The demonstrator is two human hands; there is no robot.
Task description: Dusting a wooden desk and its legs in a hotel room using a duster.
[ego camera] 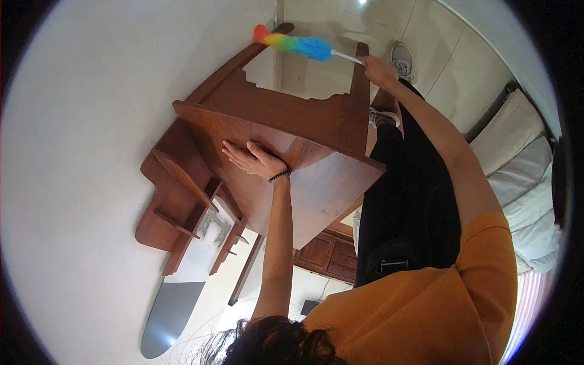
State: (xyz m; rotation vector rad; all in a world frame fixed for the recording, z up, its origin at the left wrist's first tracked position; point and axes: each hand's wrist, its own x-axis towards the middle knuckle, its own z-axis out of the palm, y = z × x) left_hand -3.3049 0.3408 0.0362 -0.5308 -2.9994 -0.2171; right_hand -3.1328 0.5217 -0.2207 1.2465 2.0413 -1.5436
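Observation:
My left hand (255, 159), with a black beaded bracelet at its wrist, lies palm down on the glossy brown top of a wooden desk (319, 182). It holds nothing, and its fingers point left. Out at the upper right, my right hand (379, 73) grips the white handle of a fluffy duster (312, 48). The duster's head runs from blue through green and yellow to red. It reaches leftward over the desk's legs and the scalloped apron (292, 105), its red tip near the far leg. Whether the duster touches the wood cannot be told.
Wooden shelves (175, 200) stand beside the desk top against a pale wall (82, 159). A dark rounded panel (171, 315) is at the lower left. Pale cushions (511, 137) lie at the right. My shoes (401, 59) are on the tiled floor (438, 50), close to the desk's near leg.

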